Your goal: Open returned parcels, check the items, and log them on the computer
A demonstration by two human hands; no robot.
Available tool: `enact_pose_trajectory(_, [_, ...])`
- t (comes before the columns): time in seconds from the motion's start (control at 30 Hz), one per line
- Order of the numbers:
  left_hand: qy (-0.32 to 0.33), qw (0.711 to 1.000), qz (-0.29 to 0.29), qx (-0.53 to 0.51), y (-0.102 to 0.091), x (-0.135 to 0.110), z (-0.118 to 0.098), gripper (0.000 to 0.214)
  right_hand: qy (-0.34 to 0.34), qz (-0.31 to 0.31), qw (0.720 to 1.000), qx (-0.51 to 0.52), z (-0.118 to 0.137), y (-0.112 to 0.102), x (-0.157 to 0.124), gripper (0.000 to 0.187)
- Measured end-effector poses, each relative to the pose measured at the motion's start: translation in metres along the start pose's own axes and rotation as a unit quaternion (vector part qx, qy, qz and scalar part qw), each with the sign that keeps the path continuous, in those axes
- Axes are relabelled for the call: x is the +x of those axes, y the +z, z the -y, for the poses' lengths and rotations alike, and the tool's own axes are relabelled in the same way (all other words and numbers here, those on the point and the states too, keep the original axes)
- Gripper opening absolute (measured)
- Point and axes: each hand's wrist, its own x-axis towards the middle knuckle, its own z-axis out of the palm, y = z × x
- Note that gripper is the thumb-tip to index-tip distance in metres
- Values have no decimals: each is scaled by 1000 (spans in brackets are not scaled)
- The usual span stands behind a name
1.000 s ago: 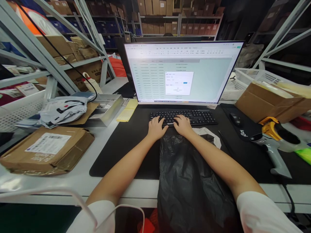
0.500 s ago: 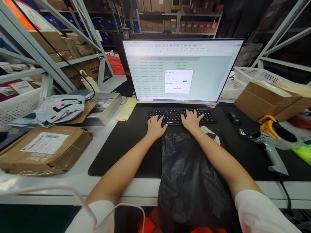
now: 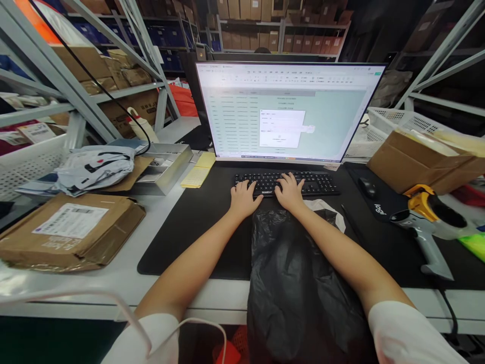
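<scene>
Both of my hands rest on a black keyboard in front of a lit monitor. My left hand lies over the keyboard's left end, fingers spread on the keys. Over the middle keys is my right hand, its fingers apart as well. On the screen, a small white dialog box sits over a table of rows; its text is too small to read. A black plastic bag lies under my right forearm and hangs over the desk's front edge.
Left of the black desk mat lie a taped cardboard parcel, a white printed bag and yellow notes. To the right are a mouse, a barcode scanner, a tape dispenser and a cardboard box.
My right hand has shifted left along the keyboard, toward my left hand. A small pale strip now shows beside the dialog box on the screen. The view has shifted slightly.
</scene>
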Motion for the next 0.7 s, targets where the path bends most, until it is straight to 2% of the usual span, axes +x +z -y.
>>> enact_pose_trajectory(0.2, [1, 1000, 7, -4, 1, 1, 2, 64, -5, -2, 1000, -4, 1, -3, -2, 32])
enact_pose_trajectory(0.43, [0, 1000, 8, 0, 2, 1, 1, 64, -24, 10, 999, -25, 2, 1, -1, 49])
enact_pose_trajectory(0.57, [-1, 1000, 6, 3, 4, 2, 0, 63, -31, 27, 997, -63, 6, 5, 0, 48])
enact_pose_trajectory(0.7, [-3, 1000, 3, 6, 6, 2, 0, 63, -31, 16, 997, -73, 11, 6, 0, 48])
